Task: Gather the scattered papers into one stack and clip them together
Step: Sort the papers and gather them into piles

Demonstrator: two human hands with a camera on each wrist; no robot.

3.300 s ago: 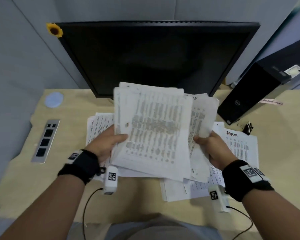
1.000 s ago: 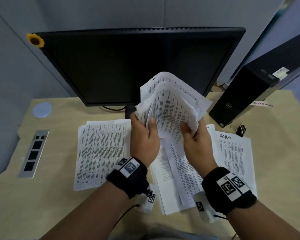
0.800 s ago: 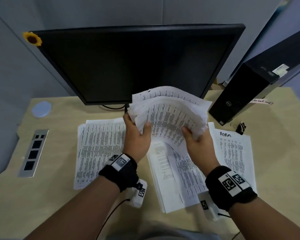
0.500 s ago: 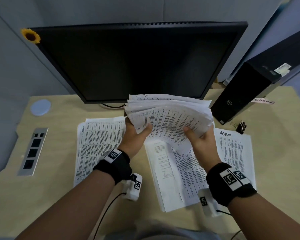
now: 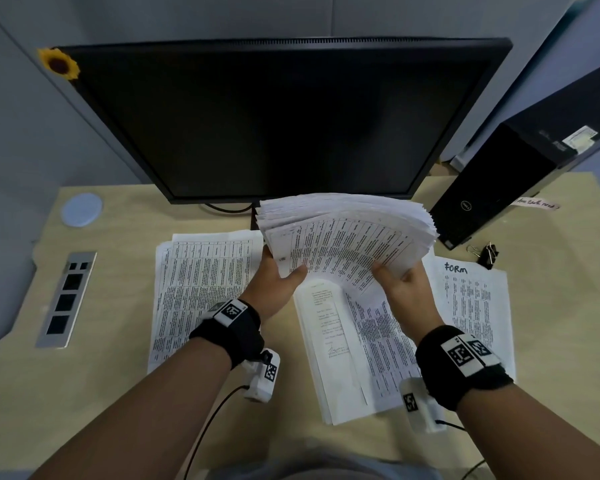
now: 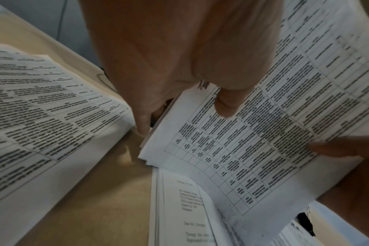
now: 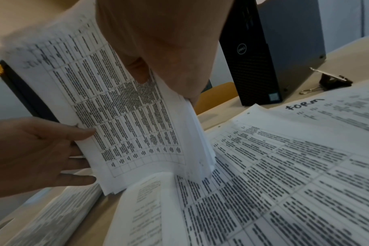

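Since the earlier frames the held bundle of papers (image 5: 347, 237) has tipped from upright to nearly flat, its long edge lowered onto the desk (image 5: 111, 393) just before the black monitor (image 5: 278, 119) at the back edge. The left hand (image 5: 274, 285) and right hand (image 5: 407, 289) each clasp one end of the bundle, thumbs on top, fingers curled beneath.

The gathering looks about half done. Three groups lie loose: a left pile (image 5: 201, 292), a middle pile (image 5: 347, 355) near the front edge, and a right sheet (image 5: 475, 299) handwritten "FORM". The black binder clip (image 5: 487, 255) sits unused towards the back right, beside the black Dell computer tower (image 5: 499, 181). A pink note by the tower is unreadable.
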